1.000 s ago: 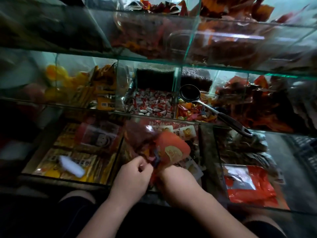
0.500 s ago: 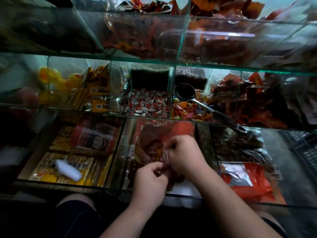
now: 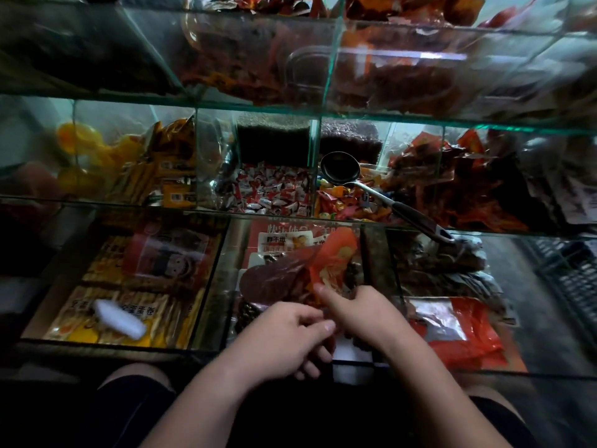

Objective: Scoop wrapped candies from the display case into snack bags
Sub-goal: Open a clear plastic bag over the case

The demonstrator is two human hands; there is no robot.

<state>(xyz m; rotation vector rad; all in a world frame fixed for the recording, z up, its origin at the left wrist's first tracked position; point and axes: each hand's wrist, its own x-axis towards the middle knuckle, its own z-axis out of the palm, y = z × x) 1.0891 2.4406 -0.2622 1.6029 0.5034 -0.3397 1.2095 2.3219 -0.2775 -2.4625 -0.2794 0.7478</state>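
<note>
A person's two bare hands work a red snack bag (image 3: 326, 270) over the front compartment of a tiered glass display case (image 3: 326, 76). The right hand (image 3: 365, 313) pinches the bag's lower edge between thumb and fingers, its crumpled red film standing up above the knuckles; the left hand (image 3: 287, 337) sits just beside it, fingers curled against the bag's bottom, though whether it truly grips the film cannot be told. One tier up, red-and-white wrapped candies (image 3: 271, 192) fill a narrow middle compartment, with mixed bright candies (image 3: 345, 202) in the next one to the right. A dark metal scoop (image 3: 340, 169) rests bowl-up on that second pile, its handle slanting down and right across the glass front edge, well apart from both hands. Glass dividers hem the bag on either side; open room lies only toward the person's knees, below the case's front rim.
</note>
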